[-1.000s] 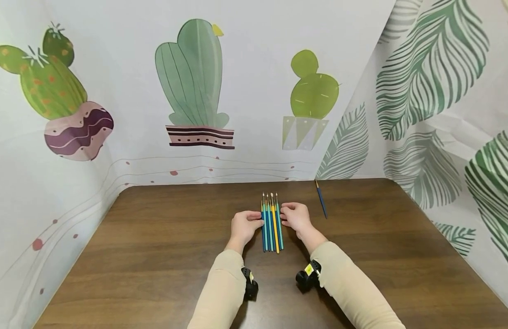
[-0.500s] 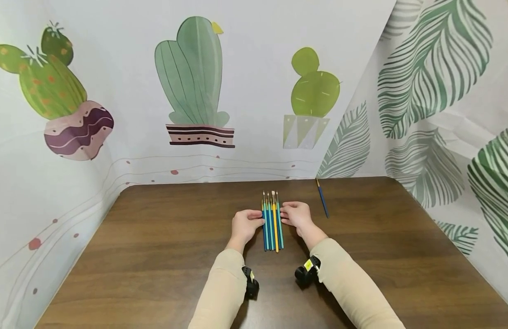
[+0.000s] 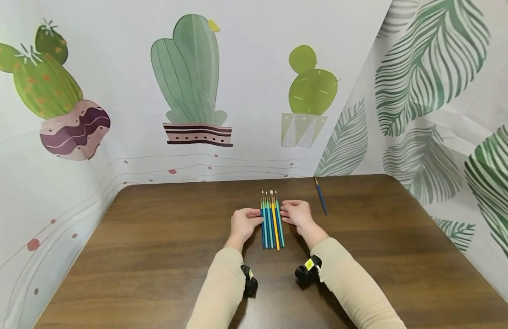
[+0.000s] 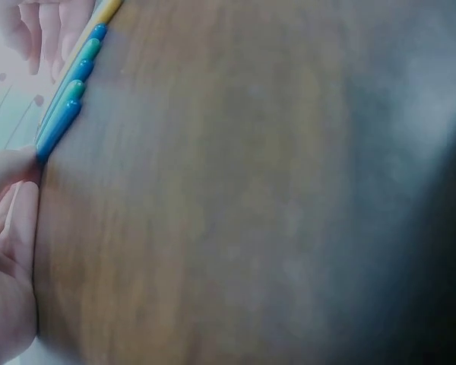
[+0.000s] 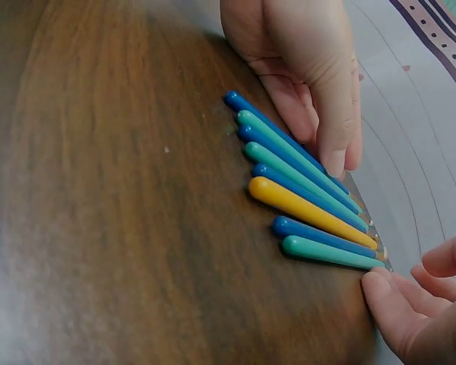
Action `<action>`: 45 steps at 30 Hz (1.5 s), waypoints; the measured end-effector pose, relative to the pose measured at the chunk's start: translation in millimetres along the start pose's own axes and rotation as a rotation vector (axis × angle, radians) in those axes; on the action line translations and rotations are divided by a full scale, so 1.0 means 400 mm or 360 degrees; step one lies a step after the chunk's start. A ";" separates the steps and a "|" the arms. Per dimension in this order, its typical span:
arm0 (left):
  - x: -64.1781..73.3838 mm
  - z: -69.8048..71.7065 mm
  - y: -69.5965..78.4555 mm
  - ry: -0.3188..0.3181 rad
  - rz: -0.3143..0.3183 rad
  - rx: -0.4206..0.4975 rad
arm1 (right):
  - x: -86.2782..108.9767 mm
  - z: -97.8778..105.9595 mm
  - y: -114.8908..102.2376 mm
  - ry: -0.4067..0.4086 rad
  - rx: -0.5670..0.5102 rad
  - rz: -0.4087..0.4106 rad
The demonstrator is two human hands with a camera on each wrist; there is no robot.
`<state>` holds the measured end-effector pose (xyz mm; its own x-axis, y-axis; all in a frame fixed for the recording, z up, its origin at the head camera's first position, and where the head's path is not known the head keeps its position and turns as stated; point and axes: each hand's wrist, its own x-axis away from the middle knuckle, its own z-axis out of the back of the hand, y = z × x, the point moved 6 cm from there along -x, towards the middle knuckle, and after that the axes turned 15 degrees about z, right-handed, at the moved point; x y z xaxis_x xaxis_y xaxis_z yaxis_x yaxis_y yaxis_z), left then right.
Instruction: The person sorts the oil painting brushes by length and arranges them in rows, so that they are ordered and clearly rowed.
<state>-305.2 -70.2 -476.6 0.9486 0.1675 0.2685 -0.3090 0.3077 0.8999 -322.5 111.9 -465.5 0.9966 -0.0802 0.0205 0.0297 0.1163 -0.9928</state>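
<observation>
Between the hands (image 3: 243, 224) (image 3: 296, 213), the paintbrushes (image 3: 275, 224) have smooth, glossy handles (image 5: 311, 213) that throw back small glints of light (painted wood or plastic, impossible to tell which). Beneath the hands spreads a wood-grained table (image 3: 155, 256), smooth and faintly shiny, with its brightest sheen between the forearms (image 3: 221, 288). Beyond the hands hangs a wall covering (image 3: 254, 91) of matt, lightly creased cloth or paper, while below the wrists the sleeves (image 3: 352, 283) are soft-looking matt cloth and the cameras (image 3: 250, 282) look like black plastic.

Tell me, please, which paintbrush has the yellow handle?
The third paintbrush, counting from the right hand toward the left hand; the others, including the lone blue brush, have blue or turquoise handles.
</observation>
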 end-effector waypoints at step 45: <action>0.001 0.000 0.011 0.0110 0.0038 -0.0023 | -0.023 -0.026 -0.007 0.0026 0.0462 0.0173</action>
<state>-306.3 -68.7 -472.6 0.9342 0.2390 0.2650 -0.3329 0.3163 0.8883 -332.6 102.0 -464.3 0.9938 -0.0671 -0.0885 -0.0541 0.4030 -0.9136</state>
